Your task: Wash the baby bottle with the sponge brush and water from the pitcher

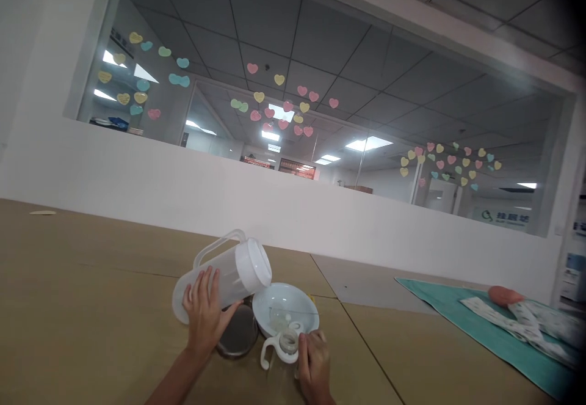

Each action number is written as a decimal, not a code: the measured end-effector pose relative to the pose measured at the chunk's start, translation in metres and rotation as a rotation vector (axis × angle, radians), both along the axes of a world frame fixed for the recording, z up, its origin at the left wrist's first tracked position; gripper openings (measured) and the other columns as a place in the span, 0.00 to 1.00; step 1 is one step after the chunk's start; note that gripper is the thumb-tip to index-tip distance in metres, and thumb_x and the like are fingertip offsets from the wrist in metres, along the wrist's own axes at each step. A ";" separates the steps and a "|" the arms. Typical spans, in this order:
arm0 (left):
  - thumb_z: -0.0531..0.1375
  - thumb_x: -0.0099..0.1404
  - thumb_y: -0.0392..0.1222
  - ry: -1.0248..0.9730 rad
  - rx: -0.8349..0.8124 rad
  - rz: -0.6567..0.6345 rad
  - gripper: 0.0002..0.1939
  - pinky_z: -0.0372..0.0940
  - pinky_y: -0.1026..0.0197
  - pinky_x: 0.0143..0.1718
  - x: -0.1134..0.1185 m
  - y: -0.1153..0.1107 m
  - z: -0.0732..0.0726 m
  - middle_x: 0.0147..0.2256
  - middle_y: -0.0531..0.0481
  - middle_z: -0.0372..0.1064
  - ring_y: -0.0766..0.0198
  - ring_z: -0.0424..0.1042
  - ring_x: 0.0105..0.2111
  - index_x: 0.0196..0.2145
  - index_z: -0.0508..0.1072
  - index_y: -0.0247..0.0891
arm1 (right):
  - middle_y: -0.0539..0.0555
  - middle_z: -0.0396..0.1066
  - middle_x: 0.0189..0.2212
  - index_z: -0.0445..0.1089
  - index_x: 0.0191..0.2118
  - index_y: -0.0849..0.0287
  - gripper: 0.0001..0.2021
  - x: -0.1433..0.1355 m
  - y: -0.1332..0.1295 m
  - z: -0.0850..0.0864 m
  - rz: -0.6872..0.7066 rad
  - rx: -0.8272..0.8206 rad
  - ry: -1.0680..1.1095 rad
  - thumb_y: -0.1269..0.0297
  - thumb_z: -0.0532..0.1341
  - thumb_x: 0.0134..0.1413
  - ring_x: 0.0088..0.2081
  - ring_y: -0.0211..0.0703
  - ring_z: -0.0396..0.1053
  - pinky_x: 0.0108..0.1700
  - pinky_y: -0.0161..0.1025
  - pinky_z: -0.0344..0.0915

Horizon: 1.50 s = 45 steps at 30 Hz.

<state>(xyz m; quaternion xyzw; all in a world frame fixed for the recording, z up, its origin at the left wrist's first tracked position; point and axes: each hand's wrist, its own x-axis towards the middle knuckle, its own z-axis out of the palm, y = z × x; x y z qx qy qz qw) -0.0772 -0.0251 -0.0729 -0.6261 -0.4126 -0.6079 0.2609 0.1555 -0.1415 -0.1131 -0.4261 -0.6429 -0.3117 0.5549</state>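
Tan tabletop in joined panels, dark seams, one greyer panel toward the back; white wall behind, long interior window above it, heart-shaped notes in pink, yellow, green, blue; lit ceiling panels seen through the glass. Thin pale strip far left on table. Right side: teal cloth, patterned fabric and orange-red item on it. Translucent pitcher is left of the bowl, tipped over on a slant, left hand gripping its body, fingers spread over the side. Long axis runs lower left to upper right in view; base at left, white lid at right, lid end beside the bowl's far-left rim, loop handle on the upper side. Contents of pitcher: can't tell. Pale bowl holds a clear piece, details too small. Clear bottle with white side handles, mouth open and facing up, at the bowl's near edge; right hand closed on its right side. Contents unclear. Dark round container or lid, type unclear, sits left of bowl, partly behind left thumb. Small yellow bit at bowl's far right.
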 end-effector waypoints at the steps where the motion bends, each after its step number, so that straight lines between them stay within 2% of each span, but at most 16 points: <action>1: 0.59 0.59 0.59 0.023 0.012 -0.009 0.44 0.40 0.38 0.60 0.000 0.001 -0.001 0.59 0.29 0.54 0.39 0.51 0.60 0.64 0.49 0.32 | 0.47 0.60 0.19 0.57 0.24 0.58 0.14 0.001 0.000 0.000 -0.006 0.002 0.006 0.74 0.48 0.62 0.22 0.36 0.59 0.32 0.35 0.52; 7: 0.58 0.60 0.57 0.147 0.026 -0.064 0.39 0.39 0.38 0.61 -0.002 0.003 -0.004 0.59 0.33 0.56 0.41 0.53 0.60 0.63 0.52 0.36 | 0.47 0.60 0.19 0.58 0.23 0.58 0.15 0.000 -0.002 0.003 -0.030 0.003 0.016 0.73 0.48 0.62 0.22 0.36 0.59 0.31 0.35 0.52; 10: 0.57 0.61 0.56 0.147 0.021 -0.081 0.38 0.39 0.38 0.61 -0.001 0.002 -0.004 0.59 0.34 0.56 0.41 0.54 0.60 0.63 0.52 0.37 | 0.47 0.60 0.18 0.58 0.23 0.58 0.16 -0.001 -0.002 0.004 -0.040 0.008 0.030 0.72 0.49 0.63 0.22 0.36 0.59 0.30 0.35 0.52; 15: 0.59 0.58 0.61 -0.014 0.002 -0.097 0.46 0.44 0.36 0.59 0.002 -0.002 0.001 0.58 0.30 0.56 0.38 0.55 0.58 0.64 0.47 0.34 | 0.47 0.60 0.18 0.58 0.23 0.57 0.16 0.000 0.000 0.002 -0.035 0.007 0.046 0.71 0.48 0.63 0.21 0.35 0.59 0.30 0.34 0.53; 20: 0.63 0.54 0.60 -0.086 0.006 -0.226 0.52 0.54 0.38 0.56 -0.001 -0.008 0.008 0.58 0.29 0.53 0.39 0.55 0.58 0.65 0.43 0.33 | 0.47 0.61 0.18 0.59 0.23 0.57 0.16 0.000 0.000 0.002 -0.044 -0.002 0.054 0.70 0.48 0.64 0.21 0.36 0.60 0.31 0.35 0.53; 28: 0.61 0.61 0.49 0.261 0.192 -0.329 0.47 0.50 0.32 0.57 -0.004 -0.011 0.006 0.62 0.28 0.44 0.37 0.49 0.61 0.66 0.37 0.33 | 0.47 0.60 0.17 0.57 0.21 0.57 0.18 0.000 0.001 0.003 -0.071 0.003 0.049 0.70 0.47 0.64 0.21 0.36 0.59 0.30 0.35 0.52; 34: 0.60 0.62 0.46 0.378 0.208 -0.349 0.45 0.50 0.31 0.57 -0.003 -0.011 0.003 0.63 0.29 0.44 0.37 0.48 0.62 0.66 0.34 0.36 | 0.47 0.60 0.17 0.57 0.21 0.57 0.18 -0.002 -0.001 0.007 -0.076 0.003 0.038 0.70 0.47 0.64 0.20 0.36 0.59 0.29 0.35 0.53; 37: 0.60 0.61 0.48 0.277 0.146 -0.332 0.47 0.50 0.32 0.57 -0.001 -0.013 0.004 0.63 0.29 0.44 0.37 0.48 0.62 0.66 0.34 0.36 | 0.47 0.61 0.17 0.58 0.21 0.57 0.18 -0.003 -0.002 0.008 -0.077 0.006 0.036 0.70 0.47 0.64 0.20 0.36 0.59 0.29 0.35 0.53; 45: 0.62 0.54 0.62 -0.319 -0.114 -0.194 0.53 0.53 0.39 0.57 0.002 -0.013 0.013 0.60 0.28 0.49 0.38 0.51 0.59 0.64 0.42 0.31 | 0.47 0.60 0.17 0.59 0.21 0.58 0.18 -0.001 -0.003 0.008 -0.052 -0.011 0.044 0.69 0.49 0.64 0.21 0.35 0.59 0.29 0.35 0.52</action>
